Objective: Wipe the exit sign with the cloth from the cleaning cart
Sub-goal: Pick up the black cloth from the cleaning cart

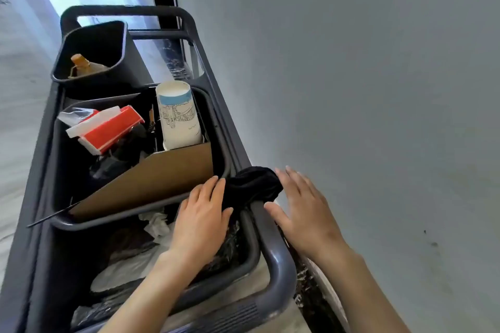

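Note:
A black cloth [253, 186] hangs bunched over the right rail of the dark grey cleaning cart [273, 249]. My left hand [201, 217] lies against the cloth's left side, fingers spread, thumb touching the fabric. My right hand [303, 209] is flat on the cloth's right side, fingers spread, thumb resting on the rail. Neither hand has closed around the cloth. No exit sign is in view.
The cart holds three bins: a far one [90, 54] with a brown bottle, a middle one [138, 159] with a paper cup [178, 116], a red-and-white box [107, 127] and cardboard [151, 184], a near one with crumpled waste. A grey wall [378, 89] runs close on the right.

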The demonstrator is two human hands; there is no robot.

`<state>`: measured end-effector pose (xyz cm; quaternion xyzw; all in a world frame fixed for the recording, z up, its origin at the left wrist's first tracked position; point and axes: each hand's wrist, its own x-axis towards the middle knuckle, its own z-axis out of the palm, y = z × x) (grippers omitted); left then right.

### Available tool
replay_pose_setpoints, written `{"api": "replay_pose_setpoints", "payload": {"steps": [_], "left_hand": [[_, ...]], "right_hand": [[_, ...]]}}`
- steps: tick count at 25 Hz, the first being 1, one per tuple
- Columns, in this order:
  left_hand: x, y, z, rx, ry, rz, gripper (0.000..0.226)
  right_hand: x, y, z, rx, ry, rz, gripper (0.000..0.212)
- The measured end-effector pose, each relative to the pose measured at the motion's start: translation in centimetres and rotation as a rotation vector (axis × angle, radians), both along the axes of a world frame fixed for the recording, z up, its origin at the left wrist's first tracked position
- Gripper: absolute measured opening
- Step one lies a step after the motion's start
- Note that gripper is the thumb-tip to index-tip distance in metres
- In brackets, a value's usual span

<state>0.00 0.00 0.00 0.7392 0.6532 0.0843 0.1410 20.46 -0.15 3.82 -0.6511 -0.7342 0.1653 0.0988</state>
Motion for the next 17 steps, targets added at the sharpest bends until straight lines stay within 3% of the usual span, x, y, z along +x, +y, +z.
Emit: {"api": "replay_pose_setpoints", "payload": {"steps": [5,12,17], "left_hand": [[0.8,2.0,-2.0,-0.008,-0.071,0.003,0.063],[1.6,3.0,-3.8,-0.034,-0.043,-0.016,0.067],[1.7,3.0,-4.4,-0.068,-0.066,-0.011,0.065]], "right_hand": [[-0.5,4.0,-1.9,-0.082,0.003,0.071,0.069],[-0.6,7.3,-4.5,-0.295,0.169,0.118,0.069],[-0.6,7.1,-5.5,-0.251,0.245,0.046,0.065]]}}
